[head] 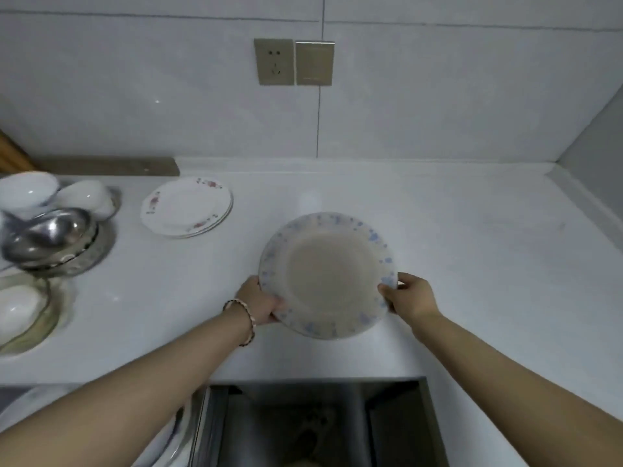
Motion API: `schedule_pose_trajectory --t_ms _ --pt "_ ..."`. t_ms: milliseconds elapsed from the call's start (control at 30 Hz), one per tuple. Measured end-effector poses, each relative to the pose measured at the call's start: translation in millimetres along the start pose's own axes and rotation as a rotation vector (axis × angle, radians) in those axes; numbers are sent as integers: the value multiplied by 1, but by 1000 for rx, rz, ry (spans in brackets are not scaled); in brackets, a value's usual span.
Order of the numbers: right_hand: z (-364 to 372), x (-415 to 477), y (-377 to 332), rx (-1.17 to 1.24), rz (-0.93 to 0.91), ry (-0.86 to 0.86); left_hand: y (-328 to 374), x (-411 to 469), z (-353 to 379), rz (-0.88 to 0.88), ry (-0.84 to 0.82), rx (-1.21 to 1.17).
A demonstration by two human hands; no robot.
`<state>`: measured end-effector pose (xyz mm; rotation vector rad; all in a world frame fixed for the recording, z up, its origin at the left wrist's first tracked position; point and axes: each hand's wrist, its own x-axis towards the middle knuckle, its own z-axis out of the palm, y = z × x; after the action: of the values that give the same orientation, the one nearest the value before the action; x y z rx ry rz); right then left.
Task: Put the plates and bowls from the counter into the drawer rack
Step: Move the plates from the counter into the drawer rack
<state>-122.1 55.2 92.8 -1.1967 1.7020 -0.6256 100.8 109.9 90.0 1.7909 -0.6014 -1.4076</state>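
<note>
A deep plate with a blue-flowered rim (328,274) is held over the white counter (455,251), tilted toward me. My left hand (258,301) grips its left edge and my right hand (409,296) grips its right edge. A stack of white plates with red flowers (187,207) lies on the counter to the back left. Two white bowls (28,192) (89,197) and nested metal bowls (50,237) sit at the far left, with another white bowl (18,308) nearer me. Below the counter's front edge an open drawer (313,429) shows, dark inside; its rack is not discernible.
A tiled wall with a socket (273,61) and a switch (314,63) stands behind the counter. A wooden board (111,166) leans along the back left. The counter meets a side wall at the right. A round white and metal rim (175,436) shows at the lower left.
</note>
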Motion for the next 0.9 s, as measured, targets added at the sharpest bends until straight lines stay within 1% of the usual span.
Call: schedule_pose_trajectory --t_ms 133,267,433,500,600,733,800,900 --pt "19 -72 9 -30 -45 -107 -42 -73 -39 -9 90 -18" --pt "57 -131 19 -128 -48 -254 -90 -115 -96 -90 170 -10" --pt "121 -196 30 -141 34 -458 -142 -160 -177 -235 230 -10" --pt "153 -220 37 -126 90 -547 -163 -175 -213 -282 236 27" --pt "207 -253 50 -182 125 -655 -195 -191 -266 -336 236 71" --pt "290 -287 62 -217 175 -717 -235 -201 -341 -395 288 26" --pt "336 -300 65 -227 177 -712 -254 -194 -384 -413 297 32" --pt "407 -317 70 -196 242 -676 -279 -171 -450 -436 291 77"
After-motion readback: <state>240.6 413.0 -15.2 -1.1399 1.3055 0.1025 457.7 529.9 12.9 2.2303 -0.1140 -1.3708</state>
